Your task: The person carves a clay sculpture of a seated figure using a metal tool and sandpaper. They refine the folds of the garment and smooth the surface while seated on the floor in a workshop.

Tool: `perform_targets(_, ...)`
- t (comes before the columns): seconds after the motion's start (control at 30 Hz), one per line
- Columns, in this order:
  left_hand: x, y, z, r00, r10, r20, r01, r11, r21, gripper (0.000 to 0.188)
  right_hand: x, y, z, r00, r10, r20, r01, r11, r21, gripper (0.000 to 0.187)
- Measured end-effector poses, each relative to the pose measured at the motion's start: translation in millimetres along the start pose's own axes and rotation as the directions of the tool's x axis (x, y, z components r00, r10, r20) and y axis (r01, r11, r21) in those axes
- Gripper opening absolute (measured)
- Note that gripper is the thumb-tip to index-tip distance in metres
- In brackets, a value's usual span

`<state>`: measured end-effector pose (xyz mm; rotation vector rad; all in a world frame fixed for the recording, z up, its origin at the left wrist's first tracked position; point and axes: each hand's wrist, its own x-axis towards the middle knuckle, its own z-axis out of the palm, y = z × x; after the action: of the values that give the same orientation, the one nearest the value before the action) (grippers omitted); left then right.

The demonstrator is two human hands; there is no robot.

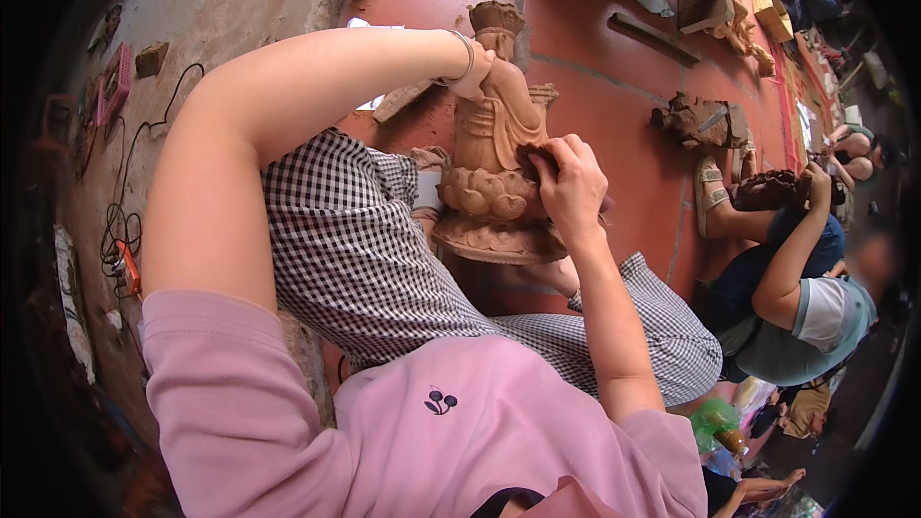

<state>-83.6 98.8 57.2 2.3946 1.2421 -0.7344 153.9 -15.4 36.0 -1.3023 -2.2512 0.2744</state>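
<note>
A brown clay statue (494, 139) of a robed figure stands upright between my legs, on a lotus-petal base (489, 194) with a flared foot. Around its upper back and shoulder goes my left hand (473, 77), a bracelet on its wrist; it grips the statue, and most of its fingers are hidden. My right hand (573, 190) is at the statue's right side, just above the petals. Its thumb and forefinger are pinched together against the clay. Whether a small tool or bit of clay is between them cannot be seen.
Red floor tiles (614, 144) surround the statue. A wooden bar (654, 38) and a rough clay block (700, 122) lie to the right. Another person (796, 297) sits there, handling a dark brown piece. Cables (120, 221) and a pink basket (115, 84) are on the left.
</note>
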Motion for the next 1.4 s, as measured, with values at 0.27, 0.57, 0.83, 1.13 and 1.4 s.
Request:
perform_targets(0.27,25,-23,18,0.997,-0.05,-0.054,0.054,0.997,0.064,0.068,11,-3,6,0.994,-0.108,-0.018,0.108,0.994,-0.007,0.012)
perform_targets(0.57,7,-7,-12,0.999,0.018,-0.038,-0.013,0.989,0.145,0.04,22,5,14,0.981,-0.185,-0.062,0.187,0.982,0.028,0.014)
perform_targets(0.83,13,-9,-11,1.0,0.006,-0.024,-0.002,0.984,0.178,0.034,52,-12,39,0.955,-0.29,-0.063,0.289,0.957,-0.028,0.012)
perform_targets(1.13,24,-14,-4,1.0,0.001,-0.002,-0.001,0.992,0.123,0.034,48,2,26,0.949,-0.306,-0.076,0.307,0.952,0.001,0.012)
perform_targets(1.4,49,-37,26,0.994,-0.015,-0.113,0.031,0.99,0.139,0.028,12,16,-7,0.993,-0.11,0.044,0.114,0.988,-0.1,0.011)
